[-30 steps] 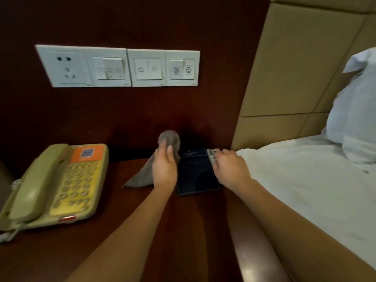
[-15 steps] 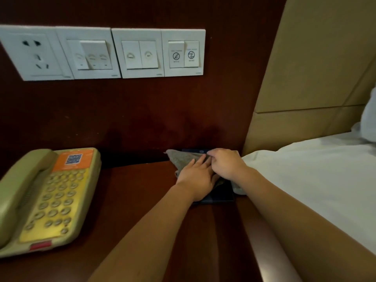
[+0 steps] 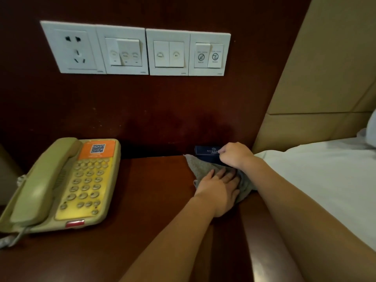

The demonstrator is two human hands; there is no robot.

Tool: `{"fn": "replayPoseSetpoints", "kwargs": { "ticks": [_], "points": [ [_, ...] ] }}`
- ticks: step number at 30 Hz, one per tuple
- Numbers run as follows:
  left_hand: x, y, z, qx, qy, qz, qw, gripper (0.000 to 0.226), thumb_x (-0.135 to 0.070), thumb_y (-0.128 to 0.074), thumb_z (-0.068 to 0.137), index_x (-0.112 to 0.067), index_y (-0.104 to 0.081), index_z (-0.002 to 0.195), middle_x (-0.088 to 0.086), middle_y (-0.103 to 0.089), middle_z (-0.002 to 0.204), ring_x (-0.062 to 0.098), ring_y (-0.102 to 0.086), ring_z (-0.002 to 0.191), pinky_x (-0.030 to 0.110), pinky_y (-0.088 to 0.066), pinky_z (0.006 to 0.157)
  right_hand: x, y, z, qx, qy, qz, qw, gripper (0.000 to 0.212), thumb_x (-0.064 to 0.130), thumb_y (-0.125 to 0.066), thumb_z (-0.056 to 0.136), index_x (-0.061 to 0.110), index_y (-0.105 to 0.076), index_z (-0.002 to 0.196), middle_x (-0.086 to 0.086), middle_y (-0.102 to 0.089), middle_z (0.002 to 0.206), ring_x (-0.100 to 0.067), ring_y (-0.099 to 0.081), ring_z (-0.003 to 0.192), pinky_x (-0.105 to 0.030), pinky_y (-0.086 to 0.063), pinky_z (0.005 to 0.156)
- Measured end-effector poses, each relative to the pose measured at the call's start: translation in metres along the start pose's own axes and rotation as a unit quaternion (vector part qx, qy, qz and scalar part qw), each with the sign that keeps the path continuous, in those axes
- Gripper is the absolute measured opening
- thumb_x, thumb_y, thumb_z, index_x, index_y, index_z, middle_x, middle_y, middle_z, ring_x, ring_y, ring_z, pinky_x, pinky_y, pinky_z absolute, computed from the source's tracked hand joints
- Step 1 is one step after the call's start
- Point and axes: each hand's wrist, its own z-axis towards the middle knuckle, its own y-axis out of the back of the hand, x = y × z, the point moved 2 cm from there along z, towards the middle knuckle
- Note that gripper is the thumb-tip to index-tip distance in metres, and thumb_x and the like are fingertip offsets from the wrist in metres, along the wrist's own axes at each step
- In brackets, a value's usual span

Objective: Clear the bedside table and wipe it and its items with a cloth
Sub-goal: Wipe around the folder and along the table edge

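Observation:
On the dark wooden bedside table [image 3: 154,200], at its back right corner, lies a dark blue tray [image 3: 206,152] with small print on its rim. A grey cloth [image 3: 200,168] is spread over most of the tray. My left hand [image 3: 218,189] presses flat on the cloth with straight fingers. My right hand [image 3: 236,154] has its fingers curled at the tray's far right edge; what they hold is hidden. A beige telephone [image 3: 65,186] with an orange label stands at the left.
A white socket and switch panel [image 3: 138,50] is on the dark wall above the table. A padded beige headboard [image 3: 325,78] and the bed with white sheets [image 3: 325,180] adjoin the table's raised right edge. The phone cord [image 3: 12,239] trails off left.
My left hand laid the raised cloth over the tray and slid it toward me. The small remote seen in my right hand a second ago is no longer visible. The camera moved closer.

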Motion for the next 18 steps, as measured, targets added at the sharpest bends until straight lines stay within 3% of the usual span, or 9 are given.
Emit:
{"fn": "replayPoseSetpoints", "kwargs": {
  "ticks": [4,13,18],
  "points": [
    [-0.011,-0.007,-0.026,0.005,-0.020,0.006,1.000,0.053,-0.036,-0.018,0.104,-0.024,-0.003,0.153,-0.005,0.000,0.161,0.019,0.004,0.147,0.041,0.002,0.118,0.012,-0.003,-0.013,0.004,-0.010,-0.011,1.000,0.037,0.021,-0.045,0.089,0.018,-0.067,0.119,-0.008,-0.061,0.126,-0.031,-0.055,0.114,-0.032,-0.042,0.091],
    [0.011,-0.016,-0.102,-0.024,0.023,-0.029,0.999,0.050,-0.034,-0.020,0.104,-0.027,-0.009,0.153,-0.007,-0.003,0.161,0.016,0.003,0.147,0.037,0.004,0.118,0.074,-0.027,-0.051,0.040,0.047,-0.077,0.995,0.038,0.020,-0.041,0.094,0.012,-0.062,0.125,-0.010,-0.059,0.127,-0.029,-0.055,0.112,-0.040,-0.046,0.097],
    [0.034,-0.021,-0.156,-0.046,0.083,-0.036,0.995,0.050,-0.036,-0.018,0.104,-0.028,-0.006,0.152,-0.006,-0.001,0.161,0.015,0.005,0.147,0.035,0.006,0.117,0.130,-0.052,-0.066,0.051,0.103,-0.121,0.986,0.041,0.024,-0.039,0.094,0.019,-0.056,0.131,-0.005,-0.056,0.131,-0.028,-0.051,0.118,-0.040,-0.039,0.102]
  ]
}}
